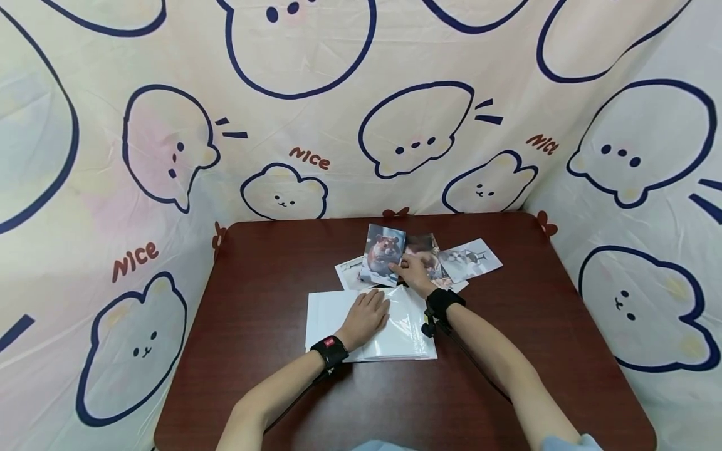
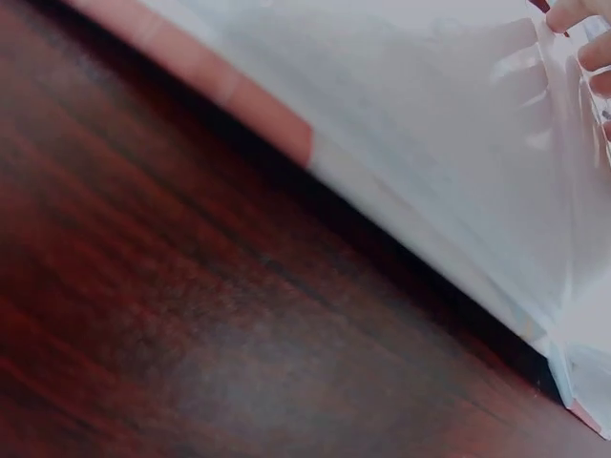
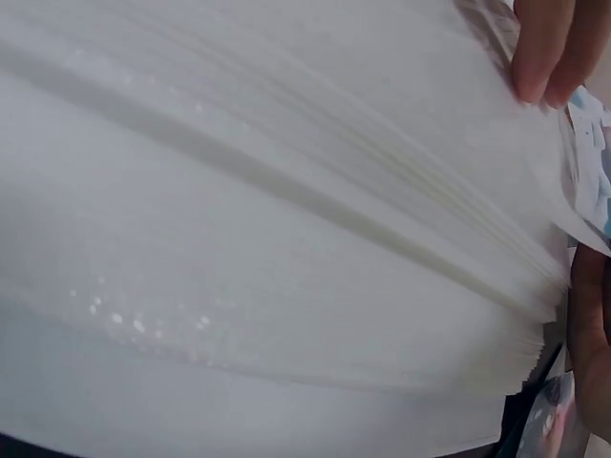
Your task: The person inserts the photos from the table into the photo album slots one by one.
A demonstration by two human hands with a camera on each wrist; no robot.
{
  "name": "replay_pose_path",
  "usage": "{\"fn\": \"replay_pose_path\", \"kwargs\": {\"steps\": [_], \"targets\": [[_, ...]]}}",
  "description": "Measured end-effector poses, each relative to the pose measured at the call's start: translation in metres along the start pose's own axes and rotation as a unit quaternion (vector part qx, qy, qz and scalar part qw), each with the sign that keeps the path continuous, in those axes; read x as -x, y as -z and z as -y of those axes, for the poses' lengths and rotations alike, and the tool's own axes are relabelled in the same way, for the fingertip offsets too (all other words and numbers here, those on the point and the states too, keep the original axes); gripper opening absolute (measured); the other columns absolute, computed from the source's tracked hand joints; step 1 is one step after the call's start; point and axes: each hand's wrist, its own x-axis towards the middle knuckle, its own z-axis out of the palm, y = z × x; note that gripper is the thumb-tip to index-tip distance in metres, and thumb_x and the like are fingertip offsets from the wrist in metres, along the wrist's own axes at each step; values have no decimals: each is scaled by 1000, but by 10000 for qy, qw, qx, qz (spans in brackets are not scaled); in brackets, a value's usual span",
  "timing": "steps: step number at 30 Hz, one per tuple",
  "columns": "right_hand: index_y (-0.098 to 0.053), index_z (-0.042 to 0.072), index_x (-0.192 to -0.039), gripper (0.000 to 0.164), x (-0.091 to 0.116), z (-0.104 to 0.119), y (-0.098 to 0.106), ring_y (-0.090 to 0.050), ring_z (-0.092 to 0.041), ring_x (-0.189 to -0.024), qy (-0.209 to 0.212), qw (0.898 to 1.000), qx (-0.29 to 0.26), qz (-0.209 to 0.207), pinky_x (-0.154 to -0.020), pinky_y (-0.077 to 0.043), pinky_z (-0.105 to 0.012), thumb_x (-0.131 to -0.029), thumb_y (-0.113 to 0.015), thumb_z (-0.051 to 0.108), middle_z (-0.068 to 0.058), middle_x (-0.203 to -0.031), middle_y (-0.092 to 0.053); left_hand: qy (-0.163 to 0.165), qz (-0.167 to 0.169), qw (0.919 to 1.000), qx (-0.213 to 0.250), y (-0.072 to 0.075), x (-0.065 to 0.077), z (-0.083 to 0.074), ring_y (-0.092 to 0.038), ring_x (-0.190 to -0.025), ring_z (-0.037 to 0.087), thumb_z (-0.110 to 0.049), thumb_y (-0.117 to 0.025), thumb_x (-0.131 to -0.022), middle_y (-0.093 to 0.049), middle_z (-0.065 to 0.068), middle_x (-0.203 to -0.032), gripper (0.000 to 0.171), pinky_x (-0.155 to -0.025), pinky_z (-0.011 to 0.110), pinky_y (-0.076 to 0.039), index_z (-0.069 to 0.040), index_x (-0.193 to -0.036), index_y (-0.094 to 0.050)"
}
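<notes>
Left hand (image 1: pixel 365 318) rests flat, fingers extended, on a glossy white stack (image 1: pixel 327 316) as the right hand (image 1: pixel 416 274) pinches a rectangular bear picture card (image 1: pixel 382 249) near its far edge, above a wood-grain table (image 1: pixel 271 269).

a bear-printed card (image 1: pixel 382 250) is beyond glossy white sheets (image 1: pixel 407 327).

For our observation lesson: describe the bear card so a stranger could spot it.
On the brown table, beyond the white stack, cards overlap. The right hand holds the bear card; unlike its neighbours, it shows a brown bear on blue-grey.
</notes>
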Motion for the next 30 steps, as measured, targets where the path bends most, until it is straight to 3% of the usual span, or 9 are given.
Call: {"fn": "replay_pose_path", "kwargs": {"steps": [4,7,11,14,17,20,24,30], "targets": [[-32,4,-81,37,-5,-19,0,-32,-10,-57,-44,10000,-77,45,-63,-37,-28,-105,-60,8,0,-68,-27,5,9,10000,-39,-1,1,-2,-58,-132,28,-33,-61,-104,-63,11,-138,34,-105,40,-50,-15,-131,-69],[-36,5,-83,34,-2,-18,1,-35,-10,-57,-13,9999,112,111,-62,-36,-27,-104,-61,9,1,-67,-30,-17,18,10000,-76,-2,2,-2,-57,-134,28,-33,-60,-104,-62,12,-141,35,-105,40,-49,-15,-133,-68],[-51,-3,-95,19,-1,-12,5,-44,-14,-59,89,9988,451,145,-61,-38,-26,-104,-61,9,-3,-68,-42,-20,30,9999,-145,-4,3,0,-56,-137,28,-33,-60,-104,-61,13,-145,38,-108,41,-48,-14,-136,-67],[-60,-10,-109,18,-1,-10,8,-55,-24,-63,221,9976,641,99,-61,-45,-27,-103,-62,7,-13,-69,-52,-48,-5,9999,-159,-4,4,1,-55,-138,29,-33,-60,-104,-60,14,-147,39,-108,41,-49,-13,-137,-66],[-61,-13,-113,21,-1,-11,12,-60,-37,-69,228,9971,726,90,-63,-49,-29,-103,-62,5,-20,-71,-53,-83,-24,9999,-140,-6,4,1,-55,-138,30,-33,-60,-104,-60,14,-147,40,-108,42,-49,-12,-138,-65],[-59,-11,-108,18,0,-12,13,-64,-40,-74,104,9967,797,104,-65,-51,-29,-103,-63,7,-14,-70,-52,-70,18,10000,-65,-6,5,1,-55,-139,31,-32,-60,-104,-59,14,-148,41,-108,42,-48,-11,-139,-64],[-57,-5,-99,14,-1,-15,14,-64,-29,-70,57,9962,871,69,-64,-51,-27,-103,-62,7,-2,-66,-45,-22,129,9999,-11,-5,5,0,-53,-141,30,-32,-58,-105,-56,14,-151,43,-111,43,-47,-11,-143,-62],[-50,4,-88,19,0,-18,15,-60,-21,-67,29,9972,749,43,-65,-49,-29,-103,-62,7,0,-65,-40,37,213,9997,-71,-6,6,0,-50,-144,28,-31,-56,-107,-54,14,-154,44,-114,42,-45,-11,-146,-59]]}}
